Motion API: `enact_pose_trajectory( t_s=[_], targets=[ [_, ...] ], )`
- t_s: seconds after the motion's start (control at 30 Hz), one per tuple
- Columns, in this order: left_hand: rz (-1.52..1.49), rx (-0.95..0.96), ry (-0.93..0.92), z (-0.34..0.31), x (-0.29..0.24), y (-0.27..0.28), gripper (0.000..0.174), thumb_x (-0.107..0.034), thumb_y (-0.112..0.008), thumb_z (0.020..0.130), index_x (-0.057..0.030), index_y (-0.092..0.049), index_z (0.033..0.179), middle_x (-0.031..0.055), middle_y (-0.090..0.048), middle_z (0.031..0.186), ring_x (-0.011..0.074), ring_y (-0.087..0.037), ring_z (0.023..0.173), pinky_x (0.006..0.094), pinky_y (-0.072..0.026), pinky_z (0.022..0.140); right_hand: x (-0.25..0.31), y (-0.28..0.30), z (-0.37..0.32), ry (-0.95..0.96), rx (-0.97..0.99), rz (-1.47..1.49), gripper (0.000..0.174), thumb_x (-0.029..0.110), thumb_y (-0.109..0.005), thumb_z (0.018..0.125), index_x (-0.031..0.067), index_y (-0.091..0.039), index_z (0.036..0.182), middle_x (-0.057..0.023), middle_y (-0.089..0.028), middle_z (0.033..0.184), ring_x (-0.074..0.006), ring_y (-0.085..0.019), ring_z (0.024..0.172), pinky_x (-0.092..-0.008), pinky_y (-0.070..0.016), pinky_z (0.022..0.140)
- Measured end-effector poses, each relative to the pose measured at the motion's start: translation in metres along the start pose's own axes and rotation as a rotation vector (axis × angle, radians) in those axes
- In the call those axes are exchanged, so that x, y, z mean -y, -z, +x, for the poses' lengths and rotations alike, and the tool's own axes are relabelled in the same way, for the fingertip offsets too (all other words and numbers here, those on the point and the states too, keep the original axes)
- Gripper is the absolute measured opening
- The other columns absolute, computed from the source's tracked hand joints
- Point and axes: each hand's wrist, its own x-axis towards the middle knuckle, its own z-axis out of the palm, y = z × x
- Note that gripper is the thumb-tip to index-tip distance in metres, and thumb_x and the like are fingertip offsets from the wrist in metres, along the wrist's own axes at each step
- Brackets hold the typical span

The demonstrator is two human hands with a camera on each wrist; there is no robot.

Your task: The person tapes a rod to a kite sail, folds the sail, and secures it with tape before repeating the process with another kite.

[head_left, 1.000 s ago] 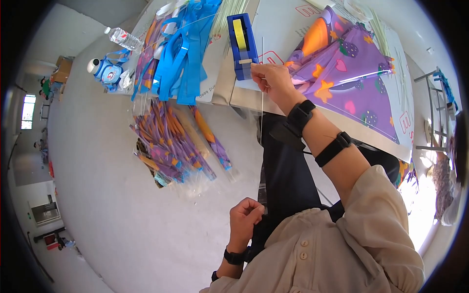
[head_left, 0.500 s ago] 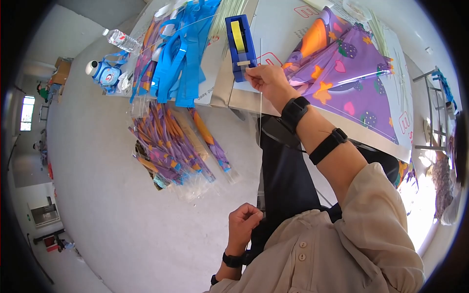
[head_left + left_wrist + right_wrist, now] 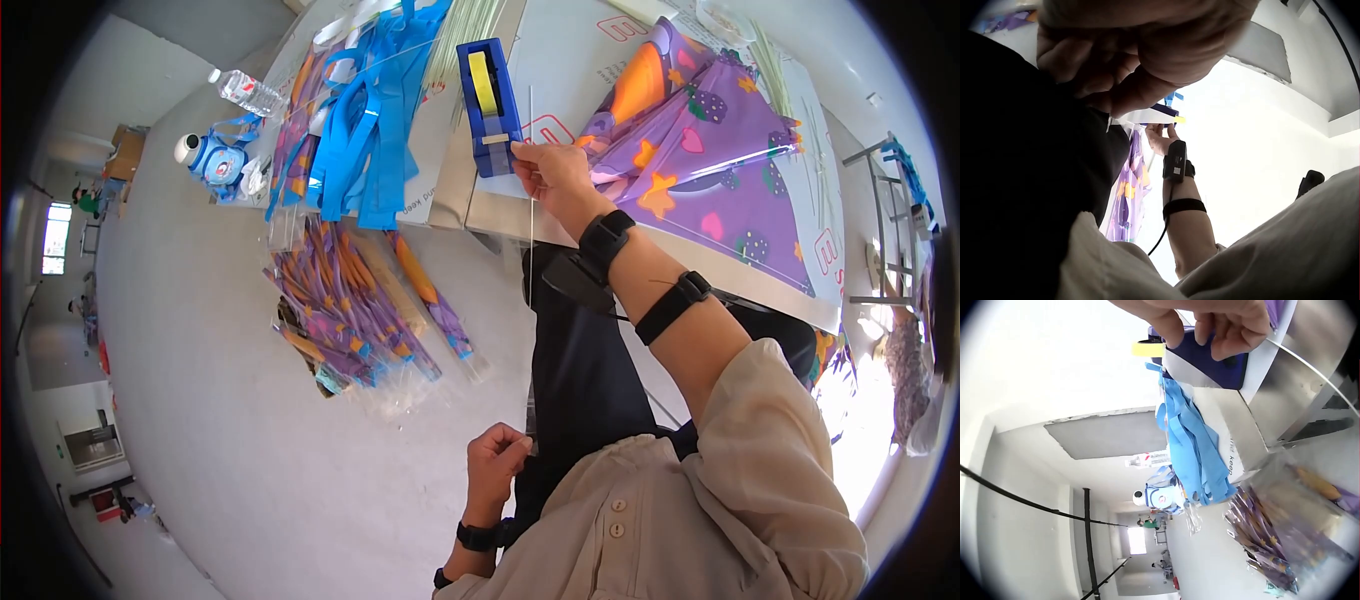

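Observation:
Low in front of the body, my left hand [image 3: 493,470] pinches the lower end of a thin pale rod [image 3: 532,310]; in the left wrist view a short tip [image 3: 1109,124] pokes out below its fingers. The rod stands nearly upright and passes my right hand [image 3: 558,180], whose curled fingers hold it. That hand's fingertips are at the front end of a blue tape dispenser [image 3: 495,125] with a yellow core. From the right wrist view, the rod [image 3: 1310,367] runs out from under these fingers. Whether they also grip tape, I cannot tell.
Purple patterned fabric [image 3: 715,190] lies right of the dispenser, blue straps [image 3: 375,150] left. Wrapped purple bundles [image 3: 350,300] hang below the table edge [image 3: 500,215]. A clear bottle [image 3: 245,92] and a blue-and-white flask [image 3: 215,158] are at far left. Pale sticks [image 3: 460,40] lie behind.
The head view has shifted slightly, so the dispenser appears a little lower and farther left. My right fingers remain at its front end, and my left hand still holds the rod's lower end.

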Motion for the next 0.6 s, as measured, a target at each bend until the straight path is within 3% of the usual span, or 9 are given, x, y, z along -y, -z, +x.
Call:
enact_pose_trajectory(
  t_s=[0.07,0.2,0.3,0.37,0.4,0.43,0.5,0.53,0.6],
  targets=[
    [-0.002,-0.002,0.007,0.001,0.000,0.000,0.008,-0.004,-0.062,0.079,-0.0017,-0.058,0.074,-0.0031,-0.050,0.059,0.0033,-0.041,0.050,0.0182,-0.0313,0.046,0.003,0.000,0.003,0.120,0.069,-0.051,0.013,0.005,-0.073,0.073,-0.0005,-0.061,0.073,-0.0069,-0.059,0.068,-0.0128,-0.052,0.056,-0.0280,-0.0389,0.047],
    [0.015,-0.013,0.007,0.002,0.002,0.001,0.008,-0.004,-0.062,0.079,-0.0020,-0.058,0.073,-0.0025,-0.050,0.059,0.0037,-0.041,0.050,0.0184,-0.0314,0.046,-0.004,-0.017,0.009,0.157,-0.010,-0.076,0.014,0.001,-0.074,0.069,-0.0035,-0.062,0.074,-0.0082,-0.060,0.067,-0.0150,-0.052,0.053,-0.0266,-0.0381,0.047],
    [-0.004,-0.007,0.034,0.004,0.003,0.003,0.008,-0.003,-0.062,0.079,-0.0016,-0.058,0.073,-0.0020,-0.051,0.059,0.0041,-0.041,0.049,0.0184,-0.0312,0.045,-0.025,-0.016,0.034,0.246,-0.045,-0.043,0.015,0.003,-0.074,0.069,-0.0036,-0.063,0.078,-0.0084,-0.062,0.070,-0.0161,-0.056,0.060,-0.0255,-0.0404,0.051],
    [-0.014,0.009,0.048,0.004,0.004,0.004,0.007,-0.003,-0.062,0.078,-0.0013,-0.058,0.072,-0.0018,-0.051,0.059,0.0043,-0.041,0.048,0.0184,-0.0309,0.045,-0.040,-0.013,0.062,0.221,-0.131,-0.486,0.010,-0.003,-0.070,0.073,0.0006,-0.060,0.072,-0.0044,-0.055,0.065,-0.0126,-0.049,0.054,-0.0270,-0.0344,0.045],
    [0.019,0.004,0.062,0.002,0.006,0.005,0.007,-0.002,-0.062,0.078,-0.0012,-0.058,0.072,-0.0019,-0.050,0.059,0.0042,-0.041,0.048,0.0184,-0.0303,0.044,-0.046,-0.010,0.057,0.133,-0.194,-0.229,0.013,-0.004,-0.068,0.074,0.0038,-0.059,0.070,-0.0021,-0.054,0.065,-0.0111,-0.047,0.055,-0.0255,-0.0347,0.046],
    [0.049,0.002,0.073,0.003,0.006,0.006,0.007,-0.002,-0.062,0.078,-0.0011,-0.057,0.072,-0.0020,-0.050,0.058,0.0042,-0.040,0.048,0.0184,-0.0297,0.044,-0.039,-0.006,0.040,0.140,-0.197,-0.222,0.013,-0.004,-0.068,0.074,0.0038,-0.059,0.070,-0.0021,-0.054,0.065,-0.0111,-0.047,0.055,-0.0255,-0.0347,0.046],
    [0.012,0.015,0.058,0.000,0.008,0.011,0.007,-0.001,-0.062,0.077,-0.0011,-0.057,0.073,-0.0022,-0.049,0.058,0.0042,-0.040,0.048,0.0185,-0.0293,0.044,-0.025,0.009,0.009,0.065,0.116,0.129,0.011,0.003,-0.072,0.071,0.0048,-0.063,0.076,-0.0018,-0.059,0.069,-0.0111,-0.050,0.056,-0.0237,-0.0351,0.047],
    [-0.020,0.027,0.039,-0.001,0.006,0.017,0.007,-0.001,-0.062,0.077,-0.0012,-0.057,0.073,-0.0024,-0.049,0.058,0.0041,-0.039,0.048,0.0186,-0.0290,0.044,-0.016,0.015,-0.002,0.125,0.161,0.114,0.014,0.002,-0.071,0.072,0.0086,-0.059,0.070,0.0001,-0.055,0.065,-0.0078,-0.044,0.051,-0.0233,-0.0305,0.043],
    [0.020,0.057,0.032,0.000,0.003,0.024,0.007,-0.001,-0.062,0.077,-0.0014,-0.056,0.073,-0.0025,-0.049,0.058,0.0041,-0.039,0.048,0.0187,-0.0289,0.044,0.005,0.040,-0.023,0.151,0.194,0.218,0.016,0.000,-0.070,0.073,0.0089,-0.057,0.068,0.0006,-0.053,0.064,-0.0077,-0.044,0.051,-0.0231,-0.0310,0.044]
  ],
)
